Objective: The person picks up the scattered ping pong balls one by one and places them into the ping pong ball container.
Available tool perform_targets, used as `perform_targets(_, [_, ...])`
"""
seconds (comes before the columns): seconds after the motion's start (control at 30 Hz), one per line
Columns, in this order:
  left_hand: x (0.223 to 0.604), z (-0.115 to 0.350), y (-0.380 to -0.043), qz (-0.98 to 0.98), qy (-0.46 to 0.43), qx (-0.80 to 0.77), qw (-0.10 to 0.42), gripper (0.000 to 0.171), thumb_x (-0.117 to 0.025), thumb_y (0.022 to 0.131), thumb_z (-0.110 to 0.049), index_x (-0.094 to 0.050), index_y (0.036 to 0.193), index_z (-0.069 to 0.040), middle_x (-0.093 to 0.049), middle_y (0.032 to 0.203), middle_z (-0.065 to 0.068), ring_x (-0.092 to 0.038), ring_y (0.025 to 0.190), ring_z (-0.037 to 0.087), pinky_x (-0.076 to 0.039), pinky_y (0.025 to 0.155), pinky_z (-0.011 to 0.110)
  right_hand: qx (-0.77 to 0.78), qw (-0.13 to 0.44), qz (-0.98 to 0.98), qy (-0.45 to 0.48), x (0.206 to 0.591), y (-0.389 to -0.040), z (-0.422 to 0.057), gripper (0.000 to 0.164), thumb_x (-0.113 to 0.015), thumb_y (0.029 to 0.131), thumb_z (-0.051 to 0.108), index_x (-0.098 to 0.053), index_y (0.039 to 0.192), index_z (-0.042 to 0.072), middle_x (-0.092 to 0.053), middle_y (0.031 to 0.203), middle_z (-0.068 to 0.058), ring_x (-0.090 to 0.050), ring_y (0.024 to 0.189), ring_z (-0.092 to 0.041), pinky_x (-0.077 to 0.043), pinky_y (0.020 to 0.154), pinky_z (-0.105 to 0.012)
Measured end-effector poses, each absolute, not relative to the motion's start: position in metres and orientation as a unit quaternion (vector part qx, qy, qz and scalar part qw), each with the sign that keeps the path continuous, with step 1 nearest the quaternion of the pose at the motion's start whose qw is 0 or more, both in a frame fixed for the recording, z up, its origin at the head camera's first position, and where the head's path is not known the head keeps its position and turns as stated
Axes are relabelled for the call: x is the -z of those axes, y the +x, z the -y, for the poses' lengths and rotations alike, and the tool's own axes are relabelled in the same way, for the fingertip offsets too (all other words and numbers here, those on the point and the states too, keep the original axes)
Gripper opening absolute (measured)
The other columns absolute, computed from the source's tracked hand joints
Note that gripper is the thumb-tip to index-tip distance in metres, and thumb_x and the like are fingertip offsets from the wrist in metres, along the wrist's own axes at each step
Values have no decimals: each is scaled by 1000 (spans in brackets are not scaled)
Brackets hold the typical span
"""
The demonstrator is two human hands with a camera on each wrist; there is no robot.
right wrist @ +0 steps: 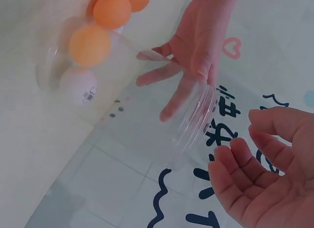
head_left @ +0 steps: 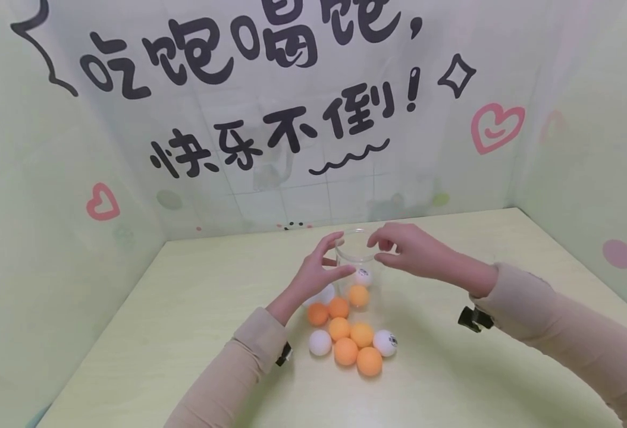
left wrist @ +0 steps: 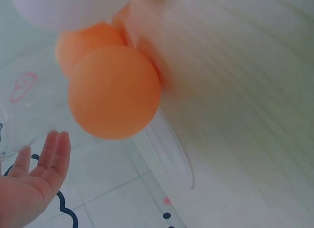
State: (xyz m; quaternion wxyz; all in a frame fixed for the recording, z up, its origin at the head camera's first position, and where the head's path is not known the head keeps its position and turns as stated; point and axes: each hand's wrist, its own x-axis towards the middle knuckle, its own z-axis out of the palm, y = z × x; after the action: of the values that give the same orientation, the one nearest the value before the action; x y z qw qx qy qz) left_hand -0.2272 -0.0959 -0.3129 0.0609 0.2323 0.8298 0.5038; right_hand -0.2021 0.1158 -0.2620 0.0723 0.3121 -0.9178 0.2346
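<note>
A clear jar (head_left: 355, 252) stands upright on the table, with a white ping-pong ball (head_left: 363, 275) and an orange ping-pong ball (head_left: 359, 295) inside. My left hand (head_left: 313, 274) holds the jar from the left, thumb on the near side; its spread fingers show through the wall in the right wrist view. At the right of the jar's mouth is my right hand (head_left: 407, 249), fingers loosely bent, with nothing in its grasp in the right wrist view (right wrist: 265, 174). Several orange balls (head_left: 345, 351) and white balls (head_left: 320, 343) lie in front of the jar.
Beside the left wrist lies a pale, round-edged thing (head_left: 325, 293), partly covered by orange balls. Walls with printed lettering and hearts (head_left: 498, 128) enclose the wooden table (head_left: 185, 333) at the back and sides. Each wrist carries a small black device (head_left: 475, 319).
</note>
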Motion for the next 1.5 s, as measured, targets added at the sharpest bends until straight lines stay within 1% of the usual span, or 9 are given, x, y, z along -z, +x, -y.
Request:
perform_targets(0.13, [315, 96, -223, -830, 230, -505, 55, 66, -66, 84, -17, -32, 141, -16, -40, 141, 15, -56, 106, 36, -47, 87, 44, -238, 47, 912, 331, 272, -187, -116, 19, -64, 82, 5, -63, 101, 3, -60, 84, -2, -52, 76, -13, -48, 69, -30])
perform_targets(0.3, [316, 97, -216, -830, 231, -504, 49, 66, -66, 85, -16, -32, 140, -15, -40, 140, 15, -56, 106, 36, -47, 88, 45, -232, 12, 906, 353, 289, -174, -115, 14, -64, 82, 5, -63, 96, 6, -51, 70, 6, -44, 65, -7, -44, 61, -23])
perform_targets(0.37, [317, 97, -214, -831, 231, -503, 49, 66, -66, 85, -17, -31, 141, -16, -40, 140, 15, -56, 107, 36, -46, 88, 45, -226, -4, 905, 361, 297, -170, -114, 13, -64, 82, 5, -63, 95, 6, -49, 69, 7, -43, 64, -6, -43, 61, -21])
perform_targets(0.57, [324, 97, -217, -831, 235, -502, 48, 66, -66, 85, -17, -31, 141, -15, -40, 140, 16, -55, 107, 36, -46, 88, 46, -194, -53, 901, 385, 320, -160, -113, 16, -66, 80, 5, -63, 96, 6, -52, 75, 4, -48, 69, -11, -43, 63, -21])
perform_targets(0.73, [343, 97, -235, -831, 230, -505, 50, 70, -68, 83, -22, -30, 142, -23, -39, 142, 11, -56, 107, 34, -46, 87, 46, -173, -102, 900, 387, 332, -155, -115, 24, -69, 78, 9, -63, 101, 8, -57, 91, -2, -55, 79, -16, -47, 69, -25])
perform_targets(0.8, [348, 98, -240, -830, 229, -506, 50, 70, -69, 82, -24, -30, 141, -27, -39, 142, 8, -56, 107, 32, -46, 87, 46, -167, -108, 898, 393, 335, -153, -116, 25, -70, 78, 10, -63, 102, 9, -56, 91, 0, -54, 79, -14, -46, 69, -25])
perform_targets(0.97, [348, 98, -240, -830, 230, -506, 44, 70, -69, 82, -28, -31, 140, -28, -41, 141, 6, -57, 105, 30, -47, 86, 44, -161, -113, 891, 409, 340, -149, -117, 24, -70, 77, 10, -64, 100, 11, -50, 84, 5, -47, 71, -7, -42, 64, -20])
perform_targets(1.23, [348, 100, -247, -832, 236, -501, 42, 70, -69, 81, -31, -31, 140, -31, -42, 140, 5, -57, 105, 28, -47, 87, 42, -169, -139, 895, 388, 345, -153, -115, 21, -70, 76, 8, -63, 96, 13, -48, 83, 7, -43, 69, -5, -41, 63, -19])
perform_targets(1.5, [346, 95, -251, -830, 223, -509, 44, 70, -70, 81, -27, -32, 140, -31, -42, 141, 5, -57, 105, 29, -46, 87, 44, -157, -156, 897, 383, 343, -159, -122, 25, -69, 75, 5, -62, 98, 11, -48, 85, 7, -43, 72, -5, -41, 66, -21])
